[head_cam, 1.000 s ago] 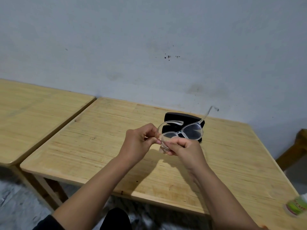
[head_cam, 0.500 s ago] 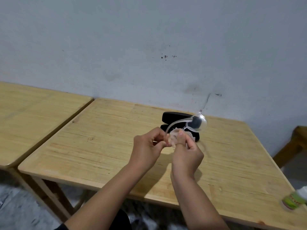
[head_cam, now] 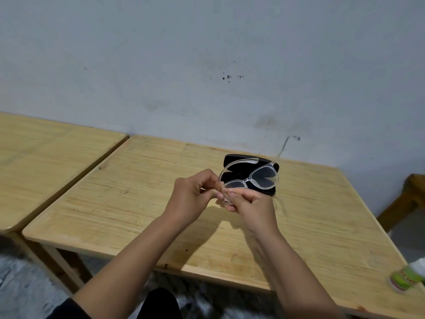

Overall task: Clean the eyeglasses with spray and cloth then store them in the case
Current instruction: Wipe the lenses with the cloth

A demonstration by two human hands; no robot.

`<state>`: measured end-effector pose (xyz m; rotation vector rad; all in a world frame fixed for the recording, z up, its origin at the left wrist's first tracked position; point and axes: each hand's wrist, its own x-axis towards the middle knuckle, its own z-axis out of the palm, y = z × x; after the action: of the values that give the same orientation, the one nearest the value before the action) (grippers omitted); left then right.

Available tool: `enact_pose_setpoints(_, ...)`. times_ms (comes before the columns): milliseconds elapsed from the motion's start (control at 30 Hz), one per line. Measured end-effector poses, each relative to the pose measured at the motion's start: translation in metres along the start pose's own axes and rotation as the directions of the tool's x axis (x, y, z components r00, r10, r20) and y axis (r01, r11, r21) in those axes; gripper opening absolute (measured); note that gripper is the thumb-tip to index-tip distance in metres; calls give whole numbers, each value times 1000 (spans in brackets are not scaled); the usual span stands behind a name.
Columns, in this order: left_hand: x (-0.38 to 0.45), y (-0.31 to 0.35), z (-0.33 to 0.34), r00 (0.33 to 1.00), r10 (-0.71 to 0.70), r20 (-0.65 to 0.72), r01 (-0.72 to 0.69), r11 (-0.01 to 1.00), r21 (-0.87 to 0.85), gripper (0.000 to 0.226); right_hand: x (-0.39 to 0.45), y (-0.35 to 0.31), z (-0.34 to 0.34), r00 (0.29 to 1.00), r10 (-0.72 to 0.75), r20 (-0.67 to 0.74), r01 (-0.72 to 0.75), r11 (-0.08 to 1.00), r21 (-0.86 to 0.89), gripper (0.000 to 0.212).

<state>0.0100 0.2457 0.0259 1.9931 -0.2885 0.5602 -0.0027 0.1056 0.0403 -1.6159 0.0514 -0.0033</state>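
Clear-framed eyeglasses are held up above the wooden table, arms unfolded, one arm pointing up toward the wall. My left hand pinches the left end of the frame. My right hand grips the left lens from below, with a small pale cloth barely showing between its fingers. The black glasses case lies open on the table right behind the glasses, mostly hidden by them. A spray bottle with a green label lies at the table's near right corner, blurred.
A second wooden table stands close on the left, with a narrow gap between. A grey wall runs behind both. A wooden piece of furniture stands at the right edge. My dark-clothed knee shows below the table.
The glasses turned from edge-on back to facing me, with both lenses showing. My right hand rolled from upright to lower and flatter under the left lens. Both hands stay on the glasses.
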Motion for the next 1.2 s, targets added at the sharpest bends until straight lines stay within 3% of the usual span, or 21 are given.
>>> enact_pose_setpoints(67, -2, -1, -2, 1000, -10, -4, 10, 1000, -3, 23, 2, -4, -4, 999, 23, 37, -21, 998, -63, 14)
enact_pose_setpoints(133, -3, -2, -4, 999, -29, -31, 28, 1000, -7, 30, 2, -4, -5, 1000, 8, -13, -8, 997, -76, 13)
enact_pose_setpoints(267, -6, 3, -2, 998, -21, -61, 21, 1000, -3, 32, -2, 7, 11, 933, -110, -342, 115, 993, -5, 11)
enact_pose_setpoints(367, -12, 11, 7, 999, 19, -48, -20, 1000, -23, 30, -4, 10, 22, 894, -110, -434, 161, 983, 83, 15)
enact_pose_setpoints(500, -10, 7, 7, 998, 23, -57, -24, 1000, -6, 20, 3, 12, 21, 939, -124, -321, 140, 990, 26, 12)
enact_pose_setpoints(633, -4, -3, -4, 998, 27, -59, -25, 999, 23, 28, 5, 15, 14, 995, -89, -48, 89, 996, 6, 9)
enact_pose_setpoints(833, -4, -13, -20, 999, 34, -21, -33, 996, 82, 14, 12, 3, 0, 962, -71, 264, 90, 994, -61, 10)
enact_pose_setpoints(1033, -6, -14, -42, 998, -3, -63, 11, 992, 129, 20, 12, 4, 7, 965, -13, 261, 4, 999, 32, 15)
enact_pose_setpoints(1200, -15, -24, -79, 976, -49, -214, 90, 978, 187, 28, 8, 13, 12, 978, 101, 181, -137, 971, 197, 8)
